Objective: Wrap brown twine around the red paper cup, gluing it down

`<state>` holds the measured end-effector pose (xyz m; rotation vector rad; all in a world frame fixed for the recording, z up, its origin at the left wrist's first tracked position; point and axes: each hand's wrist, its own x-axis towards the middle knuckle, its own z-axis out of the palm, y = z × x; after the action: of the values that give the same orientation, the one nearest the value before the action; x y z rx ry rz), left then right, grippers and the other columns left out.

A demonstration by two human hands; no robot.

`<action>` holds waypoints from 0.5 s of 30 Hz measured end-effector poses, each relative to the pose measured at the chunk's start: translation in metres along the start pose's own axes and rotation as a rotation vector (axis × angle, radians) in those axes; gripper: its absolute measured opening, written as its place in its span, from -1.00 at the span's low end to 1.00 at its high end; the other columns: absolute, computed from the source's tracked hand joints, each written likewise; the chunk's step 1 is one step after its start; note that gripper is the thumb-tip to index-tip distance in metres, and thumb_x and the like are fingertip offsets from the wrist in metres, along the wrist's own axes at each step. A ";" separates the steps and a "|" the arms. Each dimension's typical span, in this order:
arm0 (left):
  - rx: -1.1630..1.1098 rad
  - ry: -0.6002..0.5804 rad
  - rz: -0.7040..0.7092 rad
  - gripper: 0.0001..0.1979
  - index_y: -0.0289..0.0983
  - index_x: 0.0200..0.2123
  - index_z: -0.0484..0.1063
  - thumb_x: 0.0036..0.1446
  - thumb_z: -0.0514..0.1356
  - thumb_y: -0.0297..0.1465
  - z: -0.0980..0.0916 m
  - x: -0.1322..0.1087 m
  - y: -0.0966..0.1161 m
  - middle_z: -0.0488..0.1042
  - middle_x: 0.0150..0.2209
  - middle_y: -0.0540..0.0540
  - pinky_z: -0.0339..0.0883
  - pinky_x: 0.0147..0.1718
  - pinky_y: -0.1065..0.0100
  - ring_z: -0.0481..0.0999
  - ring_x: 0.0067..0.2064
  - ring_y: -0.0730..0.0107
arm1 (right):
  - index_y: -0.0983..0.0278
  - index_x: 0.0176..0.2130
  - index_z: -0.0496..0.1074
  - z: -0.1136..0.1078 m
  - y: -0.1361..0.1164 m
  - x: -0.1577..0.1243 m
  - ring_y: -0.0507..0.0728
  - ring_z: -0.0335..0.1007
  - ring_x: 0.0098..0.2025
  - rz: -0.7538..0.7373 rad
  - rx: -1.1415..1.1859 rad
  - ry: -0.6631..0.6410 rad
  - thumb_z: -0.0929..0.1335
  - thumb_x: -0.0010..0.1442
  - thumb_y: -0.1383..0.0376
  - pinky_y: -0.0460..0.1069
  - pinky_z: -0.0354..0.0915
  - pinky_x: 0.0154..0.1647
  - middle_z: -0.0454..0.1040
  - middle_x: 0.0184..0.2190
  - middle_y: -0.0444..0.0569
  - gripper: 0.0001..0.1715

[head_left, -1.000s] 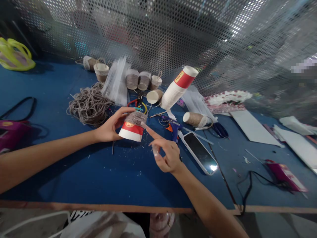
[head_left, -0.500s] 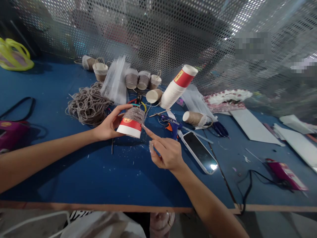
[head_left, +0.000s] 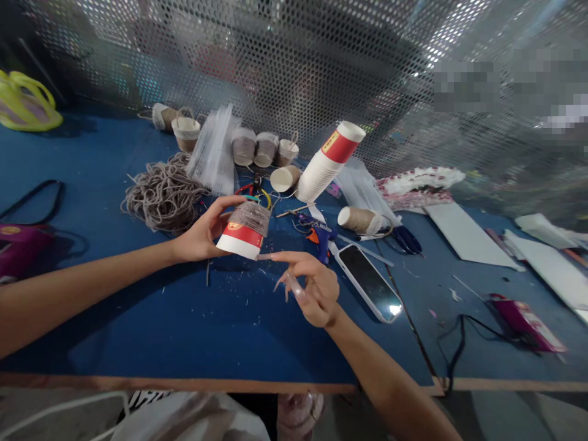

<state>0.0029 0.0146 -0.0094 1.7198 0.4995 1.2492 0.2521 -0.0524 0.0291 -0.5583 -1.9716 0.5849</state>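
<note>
My left hand (head_left: 205, 231) grips a red and white paper cup (head_left: 243, 236), tilted above the blue table. Grey-brown cord is wound around the cup's upper part, while the red band and white section below stay bare. With its index finger stretched out, my right hand (head_left: 312, 285) points at the cup's lower right edge; the fingertip is at or very near that edge. The other right fingers are loosely bent with nothing visible in them. A heap of grey cord (head_left: 163, 193) lies behind my left wrist. Beyond my right hand is a blue glue gun (head_left: 324, 237).
A tall stack of paper cups (head_left: 326, 162) leans at the back, near several cord-wrapped cups (head_left: 243, 147). To the right lie a phone (head_left: 367, 282), navy-handled scissors (head_left: 408, 239), white boards (head_left: 473, 236) and a purple box (head_left: 526, 321) with a black strap.
My right index finger has moved down from the lower edge of the wound cord to the cup's lower right edge. My left hand keeps holding the cup, which has shifted very slightly.
</note>
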 end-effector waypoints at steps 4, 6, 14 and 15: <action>-0.010 -0.010 0.003 -0.11 -0.05 0.20 0.22 -0.20 0.53 -0.33 0.002 0.000 0.001 0.34 0.23 -0.20 0.47 0.04 0.10 0.50 0.13 0.01 | 0.18 -0.27 0.32 0.004 -0.001 -0.003 -0.04 0.33 -0.64 0.250 0.318 0.088 0.29 0.27 0.07 0.00 0.43 -0.59 0.55 0.01 0.08 -0.77; -0.023 -0.015 0.038 -0.10 -0.02 0.21 0.22 -0.20 0.53 -0.35 0.003 0.000 0.000 0.34 0.23 -0.17 0.47 0.04 0.12 0.50 0.13 0.04 | 0.18 -0.26 0.34 0.005 -0.001 -0.002 -0.05 0.32 -0.63 0.330 0.392 0.014 0.29 0.28 0.03 0.00 0.45 -0.54 0.57 -0.05 0.05 -0.72; -0.002 -0.031 0.073 -0.13 -0.01 0.17 0.25 -0.22 0.54 -0.32 0.004 -0.003 -0.004 0.36 0.19 -0.15 0.45 0.07 0.13 0.50 0.11 0.07 | 0.14 -0.23 0.34 0.008 0.004 -0.001 0.01 0.29 -0.61 0.349 0.405 -0.068 0.28 0.32 0.05 -0.02 0.42 -0.48 0.46 -0.52 -0.21 -0.77; -0.001 -0.029 0.061 -0.13 -0.02 0.17 0.25 -0.23 0.54 -0.31 0.004 -0.003 -0.004 0.35 0.19 -0.16 0.44 0.08 0.12 0.50 0.12 0.06 | 0.14 -0.22 0.34 0.008 0.004 -0.001 0.00 0.26 -0.63 0.355 0.406 -0.065 0.28 0.33 0.06 -0.02 0.42 -0.47 0.44 -0.54 -0.23 -0.78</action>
<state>0.0057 0.0127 -0.0146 1.7616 0.4321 1.2659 0.2453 -0.0512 0.0228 -0.6399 -1.7528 1.2040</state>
